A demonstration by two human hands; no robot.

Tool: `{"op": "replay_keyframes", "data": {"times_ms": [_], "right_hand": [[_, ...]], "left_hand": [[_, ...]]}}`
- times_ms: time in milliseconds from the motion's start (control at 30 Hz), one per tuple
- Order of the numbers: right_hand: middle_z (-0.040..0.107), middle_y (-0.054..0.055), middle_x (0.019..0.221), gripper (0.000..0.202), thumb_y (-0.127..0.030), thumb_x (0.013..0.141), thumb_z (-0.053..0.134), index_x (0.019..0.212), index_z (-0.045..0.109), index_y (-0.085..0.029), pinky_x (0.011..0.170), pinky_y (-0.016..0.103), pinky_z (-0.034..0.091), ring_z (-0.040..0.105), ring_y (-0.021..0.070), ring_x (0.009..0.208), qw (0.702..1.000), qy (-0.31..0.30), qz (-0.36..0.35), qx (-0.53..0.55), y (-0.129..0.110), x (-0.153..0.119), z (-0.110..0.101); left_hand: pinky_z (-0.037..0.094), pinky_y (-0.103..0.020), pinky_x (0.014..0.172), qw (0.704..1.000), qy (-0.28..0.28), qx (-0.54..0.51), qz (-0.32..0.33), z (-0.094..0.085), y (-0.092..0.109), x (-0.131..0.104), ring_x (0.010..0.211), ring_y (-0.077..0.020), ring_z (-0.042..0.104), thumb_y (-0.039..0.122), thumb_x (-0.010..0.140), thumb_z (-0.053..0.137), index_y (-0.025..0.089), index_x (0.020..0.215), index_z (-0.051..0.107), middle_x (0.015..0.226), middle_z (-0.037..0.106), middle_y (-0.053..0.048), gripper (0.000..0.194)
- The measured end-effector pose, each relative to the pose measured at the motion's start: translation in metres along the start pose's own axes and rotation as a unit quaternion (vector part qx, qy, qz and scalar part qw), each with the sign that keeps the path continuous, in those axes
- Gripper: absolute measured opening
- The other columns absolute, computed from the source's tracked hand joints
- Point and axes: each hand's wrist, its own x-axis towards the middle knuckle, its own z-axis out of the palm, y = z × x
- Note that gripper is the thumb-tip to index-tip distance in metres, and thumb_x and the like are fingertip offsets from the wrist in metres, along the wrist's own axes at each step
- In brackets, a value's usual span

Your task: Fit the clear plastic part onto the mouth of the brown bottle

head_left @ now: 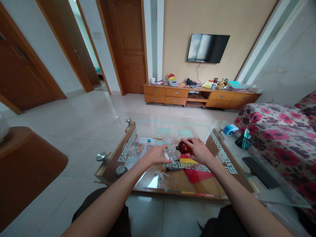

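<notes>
Glossy red-brown bottle (pixel 184 147) tipped sideways in the right hand (pixel 198 151)

The bottle is deep red-brown, with bright reflections along its rounded body and a narrow, dark neck pointing left. The right hand grips it from above, over the glass tabletop (pixel 177 184). Its neck is just beside a colourless, see-through plastic container (pixel 174 154), whose outline blurs into the glass. The left hand (pixel 156 154) curves, thumb and fingers apart, at the container's left side; whether it grips, I cannot tell.
</notes>
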Motion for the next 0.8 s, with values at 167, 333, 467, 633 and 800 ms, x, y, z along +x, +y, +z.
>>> {"op": "replay_keyframes", "data": {"times_ms": [167, 333, 467, 633, 800], "right_hand": [[0.059, 0.014, 0.141, 0.096, -0.020, 0.080, 0.075, 0.166, 0.032, -0.032, 0.111, 0.050, 0.037, 0.053, 0.0343, 0.126, 1.000, -0.004, -0.001, 0.004, -0.0036, 0.0000, -0.0064], [0.059, 0.015, 0.140, 0.096, -0.025, 0.081, 0.077, 0.166, 0.033, -0.033, 0.110, 0.052, 0.038, 0.053, 0.0367, 0.127, 1.000, -0.007, 0.002, 0.010, -0.0065, 0.0008, -0.0106], [0.059, 0.015, 0.141, 0.097, -0.025, 0.081, 0.077, 0.166, 0.032, -0.033, 0.111, 0.052, 0.038, 0.054, 0.0367, 0.126, 1.000, -0.008, -0.001, 0.009, -0.0058, 0.0011, -0.0100], [0.059, 0.014, 0.140, 0.093, -0.024, 0.083, 0.075, 0.166, 0.034, -0.033, 0.110, 0.051, 0.038, 0.054, 0.0364, 0.126, 1.000, -0.002, 0.000, 0.010, -0.0045, 0.0011, -0.0078], [0.059, 0.014, 0.140, 0.094, -0.024, 0.083, 0.076, 0.166, 0.033, -0.033, 0.110, 0.051, 0.038, 0.054, 0.0361, 0.125, 1.000, -0.003, -0.003, 0.009, -0.0044, 0.0013, -0.0083]], "left_hand": [[0.056, -0.042, 0.085, 1.000, -0.006, -0.003, -0.005, 0.0003, 0.0005, 0.0003, 0.100, -0.0366, 0.074, 0.080, 0.069, 0.078, 0.029, 0.133, 0.065, 0.102, 0.078, -0.009, 0.083], [0.056, -0.042, 0.084, 1.000, -0.006, 0.001, -0.010, -0.0037, 0.0037, -0.0015, 0.100, -0.0378, 0.074, 0.078, 0.069, 0.079, 0.028, 0.133, 0.066, 0.100, 0.078, -0.010, 0.082], [0.056, -0.043, 0.084, 1.000, -0.007, 0.002, -0.017, -0.0050, 0.0050, -0.0019, 0.099, -0.0383, 0.074, 0.077, 0.069, 0.080, 0.028, 0.132, 0.066, 0.100, 0.078, -0.011, 0.081], [0.056, -0.043, 0.085, 1.000, -0.013, 0.000, -0.014, -0.0031, 0.0035, -0.0010, 0.101, -0.0381, 0.074, 0.079, 0.069, 0.079, 0.029, 0.134, 0.065, 0.103, 0.078, -0.010, 0.083], [0.056, -0.043, 0.084, 1.000, -0.010, 0.005, -0.016, -0.0032, 0.0035, -0.0019, 0.100, -0.0384, 0.074, 0.081, 0.069, 0.078, 0.028, 0.134, 0.066, 0.103, 0.078, -0.011, 0.085]]}}
